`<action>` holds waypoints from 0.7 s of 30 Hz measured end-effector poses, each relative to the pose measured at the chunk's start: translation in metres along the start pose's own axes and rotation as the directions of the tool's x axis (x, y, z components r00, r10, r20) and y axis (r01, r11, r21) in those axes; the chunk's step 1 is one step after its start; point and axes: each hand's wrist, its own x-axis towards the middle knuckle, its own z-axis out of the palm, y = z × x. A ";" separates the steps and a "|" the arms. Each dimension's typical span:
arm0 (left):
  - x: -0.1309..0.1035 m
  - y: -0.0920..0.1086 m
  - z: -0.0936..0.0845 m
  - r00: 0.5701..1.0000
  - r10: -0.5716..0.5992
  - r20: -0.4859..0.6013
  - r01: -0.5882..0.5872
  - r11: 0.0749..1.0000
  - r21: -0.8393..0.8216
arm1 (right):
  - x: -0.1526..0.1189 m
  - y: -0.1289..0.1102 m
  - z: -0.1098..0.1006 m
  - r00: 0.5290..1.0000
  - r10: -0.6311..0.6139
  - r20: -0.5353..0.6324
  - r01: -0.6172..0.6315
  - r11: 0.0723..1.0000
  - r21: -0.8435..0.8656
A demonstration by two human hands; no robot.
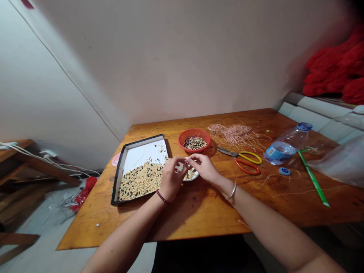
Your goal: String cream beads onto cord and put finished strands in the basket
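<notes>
- Nearest the head camera come my two bare forearms [125, 231], running in from seven and five o'clock.
- One dark beaded bracelet [161, 196] circles my left wrist; one silver bangle [233, 190] circles my right.
- My left hand [172, 176] is curled, thumb and forefinger nearly meeting; whether they pinch anything, I can't make out.
- My right hand [203, 168] meets it from three o'clock, thumb and forefinger close together; anything between those tips is too small to tell.
- Under my fingertips sits one white bowl [195, 177], partly hidden, with small pale pieces in it.
- At nine o'clock lies one black-edged tray [114, 189], holding beads [139, 182] beyond counting, mostly cream, some dark, a few green.
- At twelve o'clock stands one red basket [194, 133] with more dark and pale beads.
- At two o'clock, one loose heap of pink thread [233, 134].
- Near three o'clock, one pair of scissors [237, 154], two handle loops, one yellow, one orange-red.
- Farther toward three: one clear bottle [287, 146], one round blue cap [284, 171], one green strip [314, 180].
</notes>
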 end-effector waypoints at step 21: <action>0.004 -0.004 0.000 0.998 0.014 0.065 -0.023 0.990 0.142 | -0.001 0.002 0.000 0.999 -0.030 -0.030 0.029 0.998 -0.049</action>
